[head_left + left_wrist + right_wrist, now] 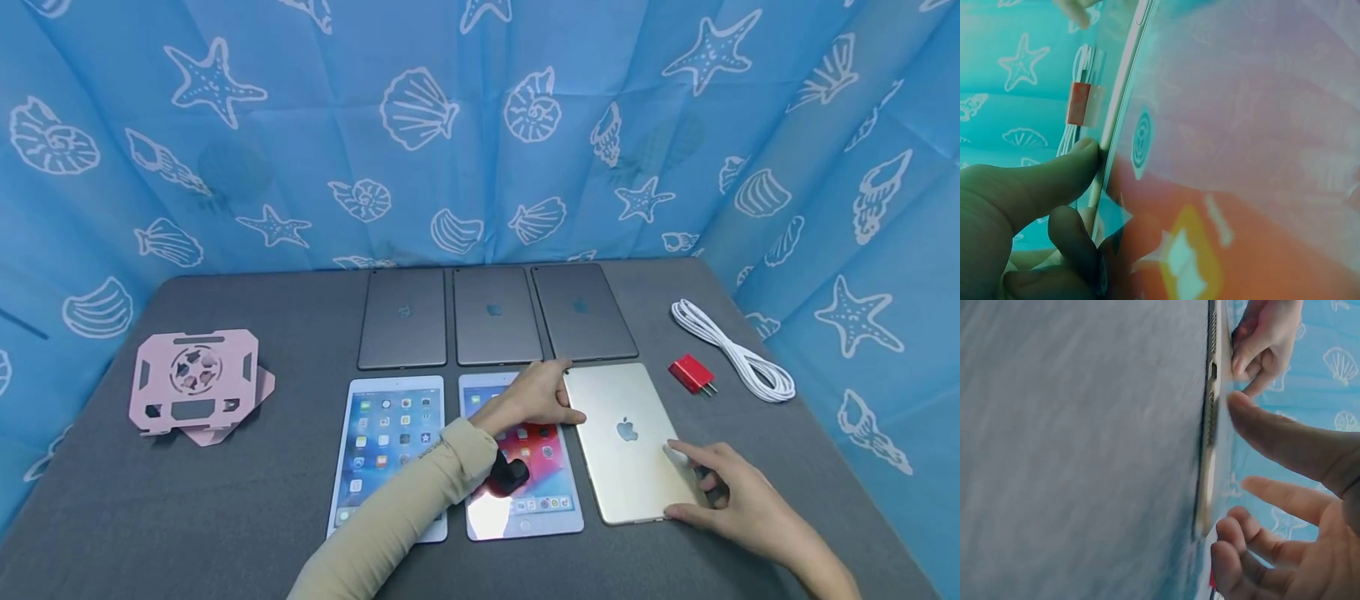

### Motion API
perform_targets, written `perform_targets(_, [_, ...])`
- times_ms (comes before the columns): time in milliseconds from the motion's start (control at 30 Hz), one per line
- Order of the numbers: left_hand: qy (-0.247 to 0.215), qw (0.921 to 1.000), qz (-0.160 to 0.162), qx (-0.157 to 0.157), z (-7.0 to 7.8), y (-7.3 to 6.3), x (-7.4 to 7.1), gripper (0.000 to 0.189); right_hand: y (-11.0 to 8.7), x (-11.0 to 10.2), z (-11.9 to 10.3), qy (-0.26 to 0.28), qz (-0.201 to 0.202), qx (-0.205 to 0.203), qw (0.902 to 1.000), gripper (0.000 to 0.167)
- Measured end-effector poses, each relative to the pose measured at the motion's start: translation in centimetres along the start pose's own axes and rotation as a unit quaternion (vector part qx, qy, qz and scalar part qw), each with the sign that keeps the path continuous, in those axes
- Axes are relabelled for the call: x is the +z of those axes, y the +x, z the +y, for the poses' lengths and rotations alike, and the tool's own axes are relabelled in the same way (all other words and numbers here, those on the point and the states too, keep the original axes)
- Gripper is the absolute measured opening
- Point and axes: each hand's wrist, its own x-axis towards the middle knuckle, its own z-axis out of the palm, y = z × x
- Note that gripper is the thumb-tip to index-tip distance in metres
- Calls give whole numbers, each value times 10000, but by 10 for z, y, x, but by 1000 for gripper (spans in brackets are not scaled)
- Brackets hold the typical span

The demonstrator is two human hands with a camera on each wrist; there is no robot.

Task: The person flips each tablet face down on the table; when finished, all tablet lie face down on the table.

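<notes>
A pale gold tablet (621,417) lies back up at the front right, with an apple logo in the middle of its back. My left hand (536,393) is at its upper left corner, forefinger near the top edge and thumb extended over the left side. Beneath that wrist is a white-framed tablet (542,508) with its screen lit, partly covered by the arm. My right hand (738,496) spans the gold tablet's lower right corner, thumb and forefinger spread. In the right wrist view the tablet's port edge (1213,403) shows beside the right thumb (1272,428).
Another lit tablet (390,417) lies to the left, partly under the left sleeve. Behind are three dark grey tablets (495,329) in a row, backs up. A pink folding stand (195,379) sits far left. On the right are a red plug charger (692,372) and a coiled white cable (738,354).
</notes>
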Motion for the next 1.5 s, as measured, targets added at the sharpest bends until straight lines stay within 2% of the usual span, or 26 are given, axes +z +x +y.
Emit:
perform_targets(167, [-347, 9991, -130, 185, -4, -5, -3, 80, 2, 2, -18, 101, 441, -311, 9985, 73])
perform_targets(400, [-967, 9923, -599, 493, -5, -16, -10, 75, 3, 2, -37, 339, 748, -638, 9946, 68])
perform_targets(600, [-758, 9915, -560, 900, -7, -26, -17, 74, 7, 4, -47, 474, 898, -957, 9902, 70])
perform_targets(800, [-503, 9897, -513, 1241, -15, -43, -39, 70, 10, 5, -60, 524, 1004, -952, 9890, 72])
perform_targets(967, [-215, 9914, -511, 1186, -25, -58, -59, 70, 15, 6, -66, 576, 1010, -1085, 9873, 71])
perform_targets(1200, [217, 9918, -405, 1189, -43, -76, -81, 78, 33, 6, -74, 803, 710, -1146, 9876, 72])
perform_targets(1333, [413, 9933, -383, 1006, -54, -85, -90, 84, 49, 5, -78, 904, 622, -1380, 9843, 71])
perform_targets(1500, [620, 9956, -294, 633, -67, -94, -97, 90, 70, 4, -84, 964, 420, -1419, 9843, 70])
